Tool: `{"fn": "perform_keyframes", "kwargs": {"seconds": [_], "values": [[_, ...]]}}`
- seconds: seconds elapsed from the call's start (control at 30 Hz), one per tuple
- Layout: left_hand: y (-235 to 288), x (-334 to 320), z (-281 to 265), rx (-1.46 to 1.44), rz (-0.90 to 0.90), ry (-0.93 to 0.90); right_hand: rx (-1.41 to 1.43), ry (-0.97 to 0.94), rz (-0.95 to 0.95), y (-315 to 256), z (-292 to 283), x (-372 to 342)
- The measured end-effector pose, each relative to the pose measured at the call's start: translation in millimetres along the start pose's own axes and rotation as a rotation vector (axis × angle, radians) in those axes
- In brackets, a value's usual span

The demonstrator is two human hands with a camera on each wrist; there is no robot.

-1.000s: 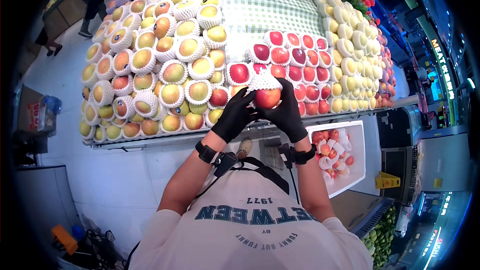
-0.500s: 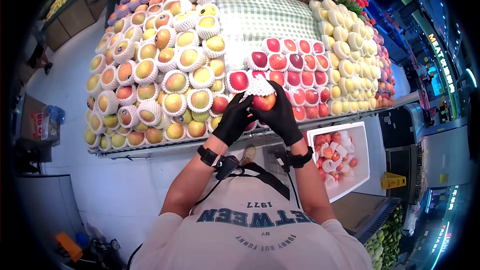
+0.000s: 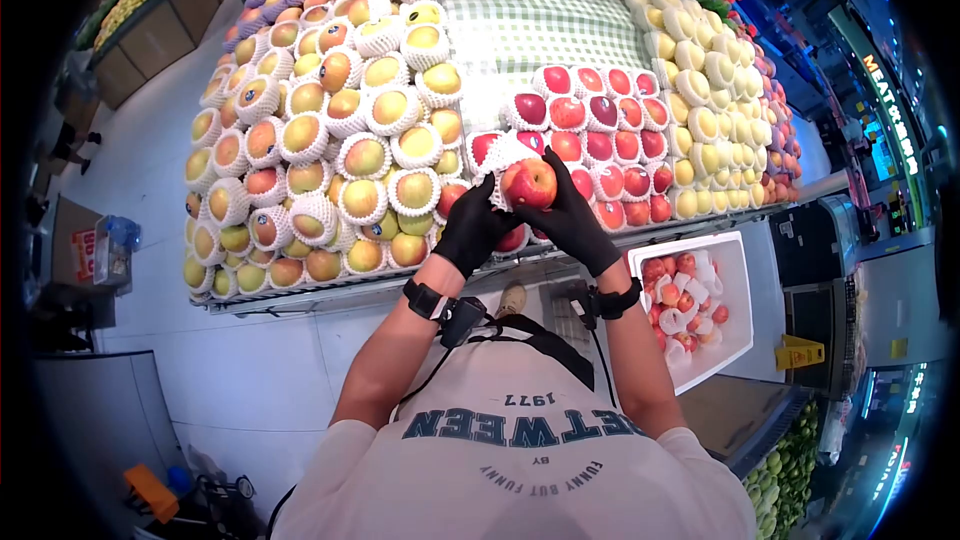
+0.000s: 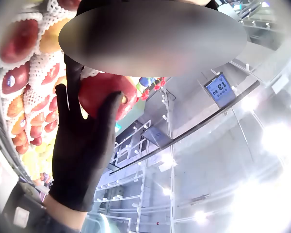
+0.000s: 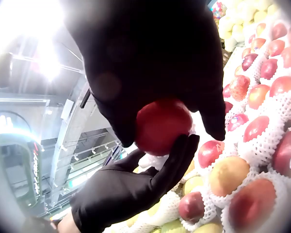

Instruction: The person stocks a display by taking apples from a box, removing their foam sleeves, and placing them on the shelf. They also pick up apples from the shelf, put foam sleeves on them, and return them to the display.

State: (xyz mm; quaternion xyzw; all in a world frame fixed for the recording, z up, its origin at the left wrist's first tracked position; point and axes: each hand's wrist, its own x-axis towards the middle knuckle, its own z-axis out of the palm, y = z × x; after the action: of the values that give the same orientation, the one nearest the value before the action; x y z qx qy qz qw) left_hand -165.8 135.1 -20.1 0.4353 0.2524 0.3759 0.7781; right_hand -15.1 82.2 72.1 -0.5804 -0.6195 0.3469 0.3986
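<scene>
Both black-gloved hands hold one red apple (image 3: 530, 184) over the front edge of the fruit display. The left hand (image 3: 475, 227) grips its left side, fingertips by a white foam net (image 3: 502, 154) bunched behind and left of the apple. Around its right side curls the right hand (image 3: 573, 225). In the left wrist view the right hand (image 4: 82, 145) has its thumb across the apple (image 4: 106, 94); a blurred oval hides much there. The right wrist view shows the apple (image 5: 163, 126) between the right hand (image 5: 150, 58) above and the left hand (image 5: 131, 187) below.
Netted yellow-red fruit (image 3: 362, 157) fills the display's left; netted red apples (image 3: 567, 114) and pale yellow fruit (image 3: 692, 85) lie right. Checked cloth (image 3: 540, 25) lies behind. A white box (image 3: 735, 325) of apples and nets stands at lower right.
The foam net, which covered the apple's upper part, now sits behind and left of it. More of the apple shows, its dimpled end turned up. Both hands still hold it.
</scene>
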Motion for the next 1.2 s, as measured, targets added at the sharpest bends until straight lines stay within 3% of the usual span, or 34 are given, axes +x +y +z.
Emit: {"fn": "perform_keyframes", "kwargs": {"seconds": [0.1,0.17,0.2,0.3,0.4,0.47,0.53,0.63,0.7,0.83,0.87,0.9,0.97,1.03,1.1,1.17,1.2], "values": [[-17.7,6.1,-8.7,0.023,0.011,0.04,0.063,0.076,0.033,3.6,9.8,-2.5],[-22.4,5.2,-8.5,0.02,0.033,0.065,-0.045,0.177,0.002,20.4,16.7,-3.6],[-6.3,-4.3,6.5,-0.069,0.041,0.076,-0.05,0.213,0.015,21.1,19.7,-4.4],[-15.2,-0.4,9.5,0.083,0.123,0.119,-0.097,0.297,0.04,18.7,20.5,-3.9],[-13.2,0.5,13.4,0.574,0.226,0.11,-0.055,0.374,0.056,6.9,17.4,-4.1],[23.9,-13.2,30.5,1.045,0.213,0.024,-0.032,0.403,0.049,2.6,9.8,-3.0],[14.4,-4.2,27.5,0.523,0.144,0.032,-0.008,0.346,0.01,1.1,-1.8,-8.9],[17.1,-3.2,36.7,0.213,0.204,0.102,-0.054,0.313,-0.059,-7.9,-17.2,-18.8],[27.3,-3.5,45.5,-0.362,0.0,0.048,-0.172,0.336,-0.149,-13.7,-29.8,-24.7],[-2.1,12.4,47.0,-0.195,0.036,-0.132,-0.221,0.388,-0.082,-12.7,-59.8,-42.5],[-8.3,16.6,50.7,-0.722,-0.151,-0.093,-0.157,0.423,-0.091,-6.5,-69.3,-48.4],[-9.7,18.5,57.9,-0.751,-0.227,-0.069,-0.078,0.433,-0.002,9.9,-81.7,-57.4],[-9.7,22.1,73.6,-0.784,-0.392,-0.029,0.729,0.403,0.089,40.7,-98.1,-75.3],[-20.2,24.3,84.7,-0.662,-0.373,-0.109,0.951,0.433,0.142,45.1,-113.9,-94.7],[-30.8,28.3,96.4,-0.63,-0.457,-0.031,0.818,0.555,0.247,71.5,-127.3,-118.2],[-50.1,33.6,92.7,-0.509,-0.432,-0.117,0.753,0.551,0.308,81.5,-141.7,-143.6],[-48.4,34.8,101.4,-0.441,-0.462,-0.045,0.729,0.586,0.345,90.1,-147.5,-157.4]]}}
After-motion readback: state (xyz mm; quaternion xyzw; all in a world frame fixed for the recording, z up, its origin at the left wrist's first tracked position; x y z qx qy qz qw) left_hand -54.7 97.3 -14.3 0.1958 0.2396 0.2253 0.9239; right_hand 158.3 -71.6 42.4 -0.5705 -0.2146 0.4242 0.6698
